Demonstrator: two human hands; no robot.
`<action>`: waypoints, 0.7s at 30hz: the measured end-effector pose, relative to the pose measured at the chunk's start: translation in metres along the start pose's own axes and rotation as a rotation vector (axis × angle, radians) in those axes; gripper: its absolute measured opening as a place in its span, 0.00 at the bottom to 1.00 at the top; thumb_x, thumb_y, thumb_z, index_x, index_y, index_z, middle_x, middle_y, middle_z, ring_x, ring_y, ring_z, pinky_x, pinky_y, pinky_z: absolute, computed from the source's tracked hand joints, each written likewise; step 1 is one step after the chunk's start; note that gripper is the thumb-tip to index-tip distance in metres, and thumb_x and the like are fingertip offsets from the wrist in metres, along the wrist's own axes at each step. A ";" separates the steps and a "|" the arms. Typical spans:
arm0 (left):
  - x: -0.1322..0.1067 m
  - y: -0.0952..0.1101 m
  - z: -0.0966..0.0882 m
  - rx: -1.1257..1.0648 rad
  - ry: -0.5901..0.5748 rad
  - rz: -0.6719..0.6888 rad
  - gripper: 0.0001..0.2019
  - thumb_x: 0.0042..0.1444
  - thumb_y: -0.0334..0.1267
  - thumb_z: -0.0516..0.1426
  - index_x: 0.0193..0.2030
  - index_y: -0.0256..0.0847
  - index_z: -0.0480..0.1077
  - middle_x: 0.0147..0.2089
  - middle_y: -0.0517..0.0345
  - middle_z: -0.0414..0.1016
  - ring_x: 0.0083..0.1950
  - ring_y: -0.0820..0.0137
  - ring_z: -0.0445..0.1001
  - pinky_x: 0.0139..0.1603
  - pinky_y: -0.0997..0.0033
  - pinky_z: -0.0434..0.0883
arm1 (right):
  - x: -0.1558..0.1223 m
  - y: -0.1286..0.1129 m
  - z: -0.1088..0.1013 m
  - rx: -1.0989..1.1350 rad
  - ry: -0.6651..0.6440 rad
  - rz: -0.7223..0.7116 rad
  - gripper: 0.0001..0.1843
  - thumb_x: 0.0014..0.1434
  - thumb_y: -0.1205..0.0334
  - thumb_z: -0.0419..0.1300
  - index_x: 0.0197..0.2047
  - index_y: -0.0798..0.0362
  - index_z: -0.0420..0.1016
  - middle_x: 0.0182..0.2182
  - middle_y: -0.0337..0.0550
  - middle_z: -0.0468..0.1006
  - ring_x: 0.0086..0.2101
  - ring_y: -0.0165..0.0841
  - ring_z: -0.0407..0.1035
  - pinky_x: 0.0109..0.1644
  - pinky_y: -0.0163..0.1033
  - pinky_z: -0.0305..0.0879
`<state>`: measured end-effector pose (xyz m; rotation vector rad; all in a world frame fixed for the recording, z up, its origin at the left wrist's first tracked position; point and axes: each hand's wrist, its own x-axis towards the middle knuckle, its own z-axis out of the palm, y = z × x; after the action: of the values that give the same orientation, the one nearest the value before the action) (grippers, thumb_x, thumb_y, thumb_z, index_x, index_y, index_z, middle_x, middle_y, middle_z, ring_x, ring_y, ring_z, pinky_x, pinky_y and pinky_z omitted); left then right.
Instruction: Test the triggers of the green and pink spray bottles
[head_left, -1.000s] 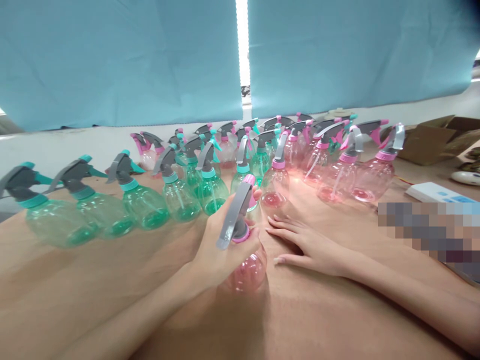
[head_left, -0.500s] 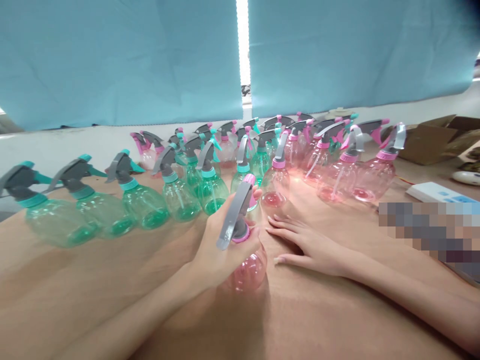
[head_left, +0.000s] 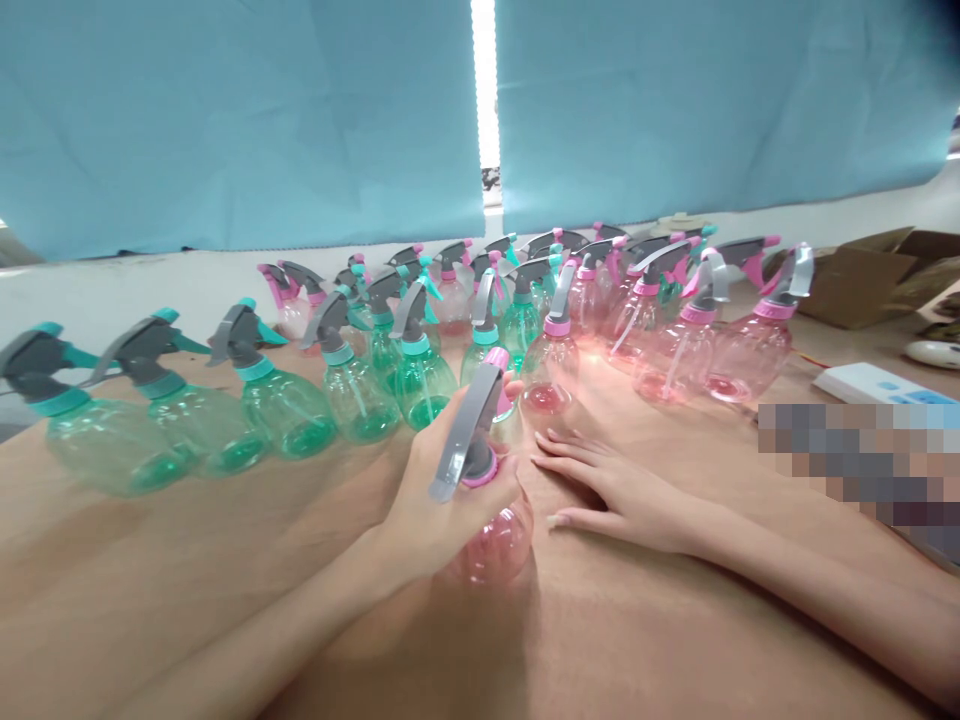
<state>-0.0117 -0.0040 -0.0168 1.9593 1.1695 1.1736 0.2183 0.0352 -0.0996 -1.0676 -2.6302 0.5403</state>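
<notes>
In the middle of the head view, my left hand [head_left: 431, 480] is wrapped round the neck of a pink spray bottle [head_left: 501, 540] with a grey trigger head. The bottle stands upright on the table [head_left: 615, 630]; part of its body is hidden by my hand. To its right, my right hand [head_left: 611, 485] lies flat on the table, fingers stretched out and holding nothing. Just beyond those fingertips stands another pink spray bottle [head_left: 551, 375]. Green spray bottles with turquoise collars, such as one [head_left: 426, 385] behind my left hand, stand close by.
Several green spray bottles [head_left: 289, 415] form a row on the left, and several pink ones [head_left: 746, 355] stand at right. More bottles crowd behind. A cardboard box [head_left: 851, 285] and a white-and-blue device [head_left: 885, 385] lie at far right. Blue curtains [head_left: 247, 120] hang behind.
</notes>
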 end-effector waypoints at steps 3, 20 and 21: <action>0.000 0.001 0.000 0.004 -0.011 0.016 0.32 0.53 0.31 0.55 0.65 0.49 0.58 0.50 0.57 0.76 0.35 0.70 0.75 0.38 0.69 0.75 | 0.000 0.000 0.000 0.003 0.004 -0.002 0.41 0.60 0.35 0.53 0.69 0.48 0.55 0.69 0.48 0.53 0.67 0.49 0.47 0.69 0.60 0.46; 0.002 0.013 -0.004 0.055 0.028 0.074 0.14 0.51 0.30 0.54 0.45 0.43 0.64 0.42 0.58 0.74 0.38 0.70 0.75 0.41 0.70 0.73 | 0.001 0.001 0.002 0.015 -0.009 0.019 0.41 0.60 0.35 0.53 0.69 0.48 0.55 0.70 0.46 0.51 0.68 0.49 0.45 0.70 0.59 0.44; 0.002 0.013 -0.004 0.063 0.024 0.082 0.13 0.50 0.30 0.54 0.44 0.43 0.64 0.41 0.59 0.73 0.37 0.71 0.74 0.40 0.71 0.73 | 0.001 0.001 0.002 0.021 -0.005 0.017 0.41 0.60 0.35 0.53 0.69 0.48 0.55 0.70 0.45 0.52 0.68 0.49 0.45 0.70 0.59 0.44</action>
<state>-0.0098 -0.0076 -0.0036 2.0635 1.1611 1.2180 0.2177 0.0361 -0.1023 -1.0854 -2.6163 0.5732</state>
